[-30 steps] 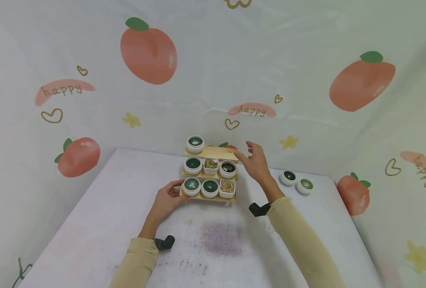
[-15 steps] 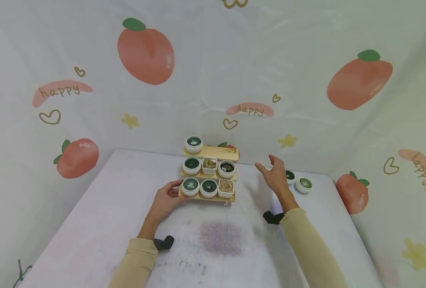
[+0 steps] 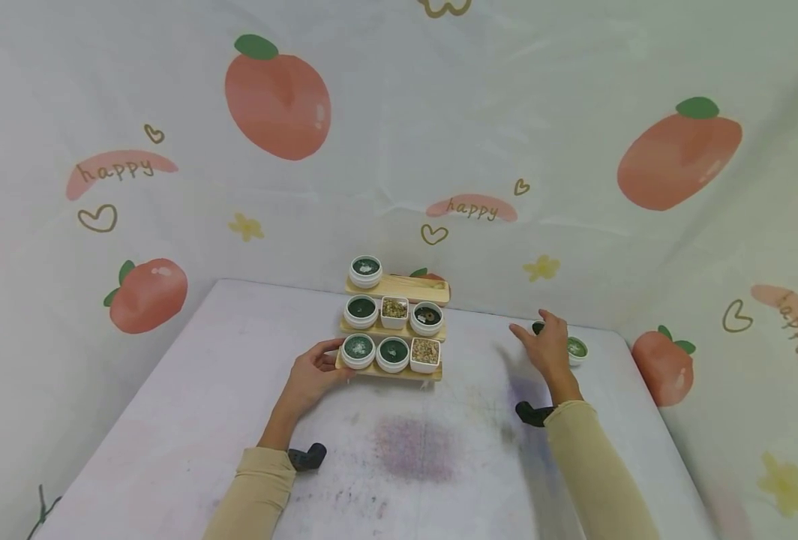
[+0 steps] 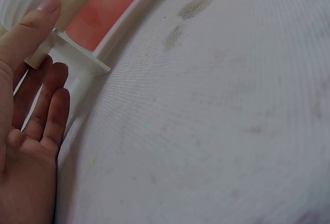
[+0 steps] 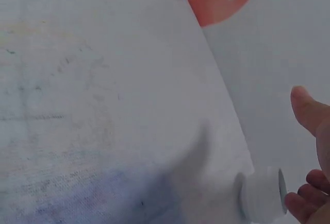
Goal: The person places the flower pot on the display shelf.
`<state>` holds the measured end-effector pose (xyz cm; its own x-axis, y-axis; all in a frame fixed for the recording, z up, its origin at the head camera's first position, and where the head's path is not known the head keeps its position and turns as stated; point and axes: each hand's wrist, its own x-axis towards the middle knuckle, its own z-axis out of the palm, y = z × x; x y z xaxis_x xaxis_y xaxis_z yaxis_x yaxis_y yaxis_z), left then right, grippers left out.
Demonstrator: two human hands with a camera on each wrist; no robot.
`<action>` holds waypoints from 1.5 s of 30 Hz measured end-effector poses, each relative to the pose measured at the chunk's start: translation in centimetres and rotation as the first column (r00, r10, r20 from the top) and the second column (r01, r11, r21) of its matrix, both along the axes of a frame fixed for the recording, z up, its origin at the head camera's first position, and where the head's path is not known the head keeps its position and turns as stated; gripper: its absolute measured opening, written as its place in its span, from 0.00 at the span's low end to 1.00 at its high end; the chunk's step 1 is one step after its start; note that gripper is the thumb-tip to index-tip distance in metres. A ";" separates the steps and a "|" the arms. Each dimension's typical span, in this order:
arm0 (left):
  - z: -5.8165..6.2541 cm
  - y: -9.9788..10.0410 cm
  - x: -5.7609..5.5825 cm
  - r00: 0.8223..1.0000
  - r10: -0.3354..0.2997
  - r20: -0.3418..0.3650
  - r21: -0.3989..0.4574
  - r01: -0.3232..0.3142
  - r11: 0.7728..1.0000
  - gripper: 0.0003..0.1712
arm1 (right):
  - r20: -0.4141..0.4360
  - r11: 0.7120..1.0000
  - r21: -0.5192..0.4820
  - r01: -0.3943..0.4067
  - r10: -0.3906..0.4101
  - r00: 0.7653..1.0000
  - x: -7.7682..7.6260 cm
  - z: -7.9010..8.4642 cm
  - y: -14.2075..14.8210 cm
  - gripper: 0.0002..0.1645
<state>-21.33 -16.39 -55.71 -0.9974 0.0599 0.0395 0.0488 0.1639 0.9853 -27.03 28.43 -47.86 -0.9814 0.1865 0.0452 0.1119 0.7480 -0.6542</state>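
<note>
A three-tier wooden stand (image 3: 412, 289) carries small white cups. My left hand (image 3: 311, 377) grips the left end of its lowest tier. In the left wrist view, the thumb (image 4: 32, 28) lies over the board's edge and the fingers curl beneath. Off to the right, my right hand (image 3: 547, 351) hovers with thumb and fingers spread, beside a round white cup with dark green contents (image 3: 538, 327). The hand covers most of that cup in the head view. The right wrist view shows the white cup (image 5: 260, 195) close to the fingertips; contact cannot be told.
Another round white cup, green-topped (image 3: 577, 348), stands just right of my right hand. One cup (image 3: 366, 271) sits at the top tier's left end. Lower tiers hold round cups and square ones (image 3: 425, 354). A printed cloth wall (image 3: 372, 112) rises behind the table (image 3: 271, 315).
My right hand has moved from the stand's top tier rightward and down to the loose round cups. The left hand keeps its grip on the stand.
</note>
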 end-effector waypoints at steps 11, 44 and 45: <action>0.1 0.0 0.0 1.000 0.013 0.014 -0.024 -0.012 1.000 0.40 | 0.020 0.998 0.006 0.068 -0.068 0.997 -0.9 -1.8 1.0 0.50; 0.0 0.1 0.1 0.999 0.028 0.027 -0.039 -0.026 0.999 0.40 | 0.076 0.992 0.085 0.097 -0.104 0.992 -1.8 -3.4 0.2 0.41; 0.0 0.1 0.1 0.999 0.031 0.030 -0.036 -0.030 0.999 0.40 | 0.078 0.991 0.091 0.098 -0.105 0.991 -1.8 -3.4 0.2 0.41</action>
<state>-21.25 -16.29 -55.66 -0.9995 0.0303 0.0069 0.0128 0.1997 0.9798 -28.81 28.59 -51.27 -0.9587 0.2841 -0.0147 0.2409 0.7833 -0.5731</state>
